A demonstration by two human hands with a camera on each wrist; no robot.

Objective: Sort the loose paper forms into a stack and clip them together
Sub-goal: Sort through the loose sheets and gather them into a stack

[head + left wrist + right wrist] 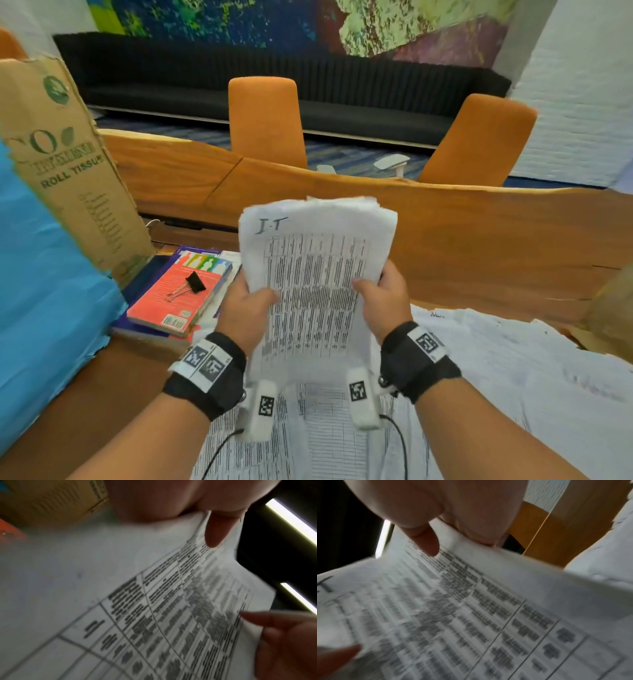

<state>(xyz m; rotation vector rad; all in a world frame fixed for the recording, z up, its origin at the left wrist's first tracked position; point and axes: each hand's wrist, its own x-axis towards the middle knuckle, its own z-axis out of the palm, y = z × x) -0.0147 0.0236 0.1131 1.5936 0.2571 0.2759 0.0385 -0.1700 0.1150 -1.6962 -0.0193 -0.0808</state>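
I hold a stack of printed paper forms (315, 274) upright above the table, its top sheet marked "J·T" and covered by a dense table. My left hand (246, 308) grips the stack's left edge, thumb on the front. My right hand (383, 298) grips the right edge the same way. In the left wrist view the stack (154, 601) fills the frame with my left thumb (217, 530) on it; the right wrist view shows the stack (471, 608) under my right thumb (426, 540). A black binder clip (191, 284) lies on a red book (174, 301) at the left.
More loose forms (479, 394) cover the wooden table (479, 240) below and to the right. A cardboard box (68, 164) leans at the left beside blue sheeting (41, 308). Two orange chairs (267, 120) stand beyond the table's far edge.
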